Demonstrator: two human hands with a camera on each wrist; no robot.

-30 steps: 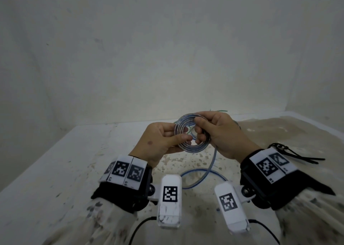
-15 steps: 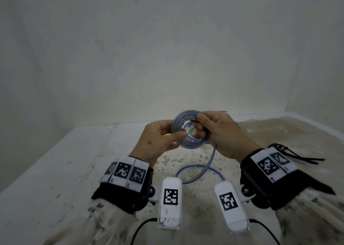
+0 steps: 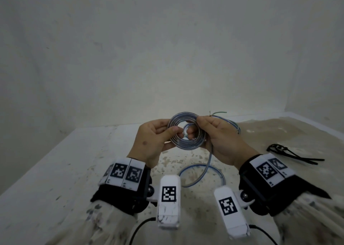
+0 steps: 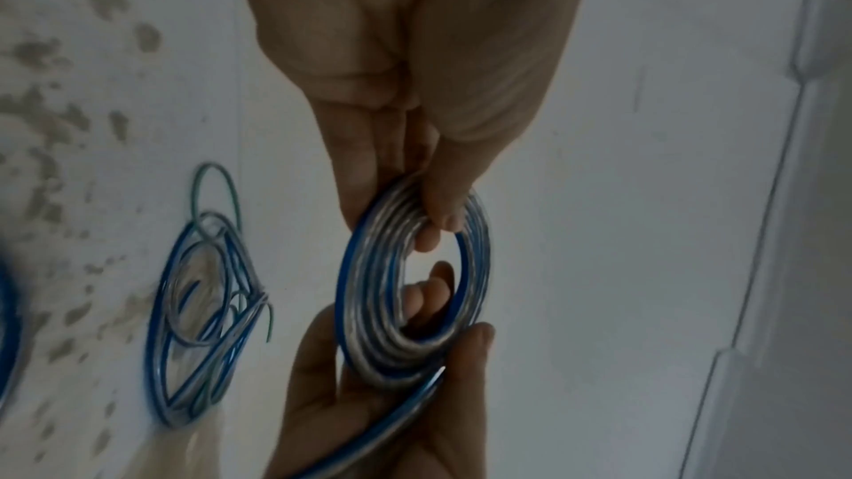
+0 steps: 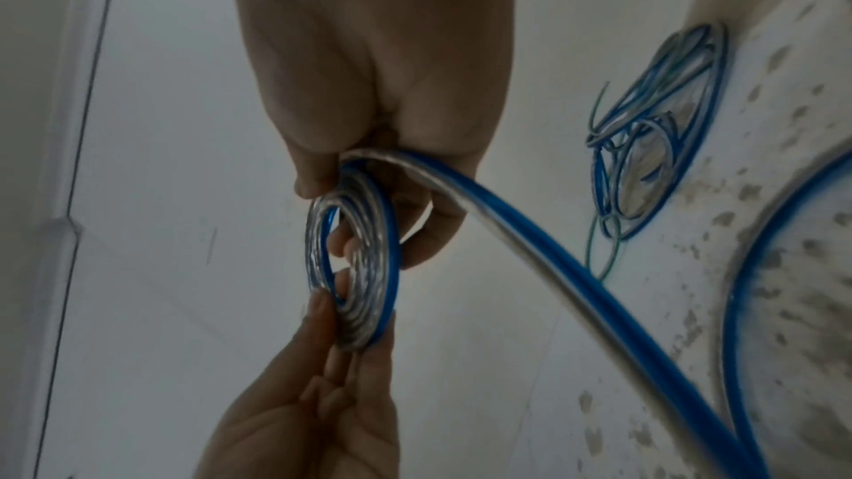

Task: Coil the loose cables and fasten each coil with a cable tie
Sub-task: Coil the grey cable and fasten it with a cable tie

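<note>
Held up above the table (image 3: 55,170) between both hands: a coil (image 3: 186,133) of blue-and-clear cable, pinched by left hand (image 3: 152,142) and right hand (image 3: 219,138), loose tail (image 3: 206,168) trailing down; black cable ties (image 3: 292,154) lying at right.

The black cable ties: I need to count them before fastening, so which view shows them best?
The head view: the black plastic cable ties lie bundled on the stained white table beyond the right hand, though too tangled to count. Neither wrist view shows them.
</note>
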